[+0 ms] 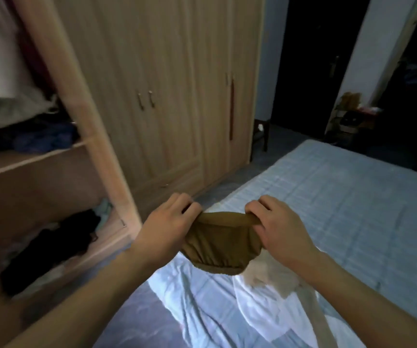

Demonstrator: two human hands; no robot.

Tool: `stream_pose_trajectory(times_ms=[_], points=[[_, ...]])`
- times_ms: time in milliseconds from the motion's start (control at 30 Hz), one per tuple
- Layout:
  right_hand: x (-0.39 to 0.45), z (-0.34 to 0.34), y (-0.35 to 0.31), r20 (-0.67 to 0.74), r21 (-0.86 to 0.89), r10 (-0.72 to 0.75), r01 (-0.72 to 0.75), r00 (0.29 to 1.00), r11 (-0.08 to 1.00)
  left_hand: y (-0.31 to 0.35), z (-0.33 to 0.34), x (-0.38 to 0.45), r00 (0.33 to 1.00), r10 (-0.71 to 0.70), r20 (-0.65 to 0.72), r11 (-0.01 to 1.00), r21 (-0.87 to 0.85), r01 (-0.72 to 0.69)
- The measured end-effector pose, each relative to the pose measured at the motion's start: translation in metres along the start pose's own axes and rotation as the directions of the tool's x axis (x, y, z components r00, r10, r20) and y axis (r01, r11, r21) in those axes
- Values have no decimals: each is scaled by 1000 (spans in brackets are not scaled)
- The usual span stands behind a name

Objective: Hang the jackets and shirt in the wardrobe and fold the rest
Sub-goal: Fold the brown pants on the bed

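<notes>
A small brown garment [221, 243] hangs in the air over the near edge of the bed [340, 197]. My left hand [167, 229] pinches its upper left edge and my right hand [277, 227] pinches its upper right edge, stretching the top edge between them. Under it on the bed lie a white garment [210, 305] and a beige piece of clothing [272, 275], both crumpled. The wardrobe [167, 96] stands at the left; its open section [34, 172] shows shelves with piled clothes.
Dark clothes [51, 249] lie on the lower wardrobe shelf, blue and grey ones [39, 136] on the shelf above. The open wardrobe's upright post [102, 146] is close to my left hand. A dark doorway [310, 59] and a cluttered corner [353, 114] lie beyond the bed.
</notes>
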State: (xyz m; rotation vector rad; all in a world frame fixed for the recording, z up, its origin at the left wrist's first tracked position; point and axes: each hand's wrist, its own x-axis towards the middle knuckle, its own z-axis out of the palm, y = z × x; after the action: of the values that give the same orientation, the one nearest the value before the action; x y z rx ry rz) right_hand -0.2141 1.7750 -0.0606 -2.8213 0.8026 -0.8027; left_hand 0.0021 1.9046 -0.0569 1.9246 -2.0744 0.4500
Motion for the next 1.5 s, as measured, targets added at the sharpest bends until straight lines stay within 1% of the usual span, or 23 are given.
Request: stream_pose_trajectory(times_ms=[133, 233, 333, 500, 600, 667, 767, 833, 967, 1133, 1233, 1300, 1433, 1500], points=[[43, 28, -52, 11, 80, -138, 137, 990, 987, -48, -21, -50, 990, -131, -47, 990, 54, 133], [80, 52, -95, 49, 140, -214, 206, 976, 969, -87, -34, -91, 973, -215, -90, 972, 74, 222], [120, 82, -144, 51, 153, -285, 275, 957, 949, -127, -50, -129, 944, -299, -140, 947, 79, 312], [185, 131, -246, 50, 223, -408, 388, 912, 894, -210, -83, -198, 884, -428, -189, 883, 120, 453], [215, 160, -303, 40, 283, -480, 451, 876, 847, -257, -103, -239, 855, -472, -216, 844, 169, 509], [229, 176, -332, 38, 325, -510, 472, 859, 819, -280, -113, -259, 839, -488, -243, 829, 172, 532], [258, 204, -371, 53, 376, -565, 508, 823, 775, -317, -117, -285, 793, -536, -289, 792, 155, 591], [279, 226, -387, 70, 394, -589, 520, 805, 758, -340, -113, -297, 772, -563, -297, 773, 142, 618], [327, 271, -410, 93, 428, -627, 538, 773, 726, -389, -112, -298, 765, -586, -269, 747, 188, 638], [403, 315, -428, 42, 482, -668, 570, 743, 665, -458, -117, -274, 701, -647, -301, 658, 244, 712], [451, 331, -433, 21, 493, -686, 590, 727, 640, -495, -119, -257, 703, -652, -285, 649, 269, 711], [479, 342, -438, 12, 492, -690, 596, 724, 634, -517, -120, -246, 692, -667, -277, 641, 259, 722], [523, 370, -450, -4, 542, -704, 593, 710, 595, -562, -118, -235, 641, -706, -301, 607, 208, 767], [541, 385, -459, -7, 537, -707, 599, 707, 594, -584, -115, -234, 632, -712, -304, 602, 199, 773]])
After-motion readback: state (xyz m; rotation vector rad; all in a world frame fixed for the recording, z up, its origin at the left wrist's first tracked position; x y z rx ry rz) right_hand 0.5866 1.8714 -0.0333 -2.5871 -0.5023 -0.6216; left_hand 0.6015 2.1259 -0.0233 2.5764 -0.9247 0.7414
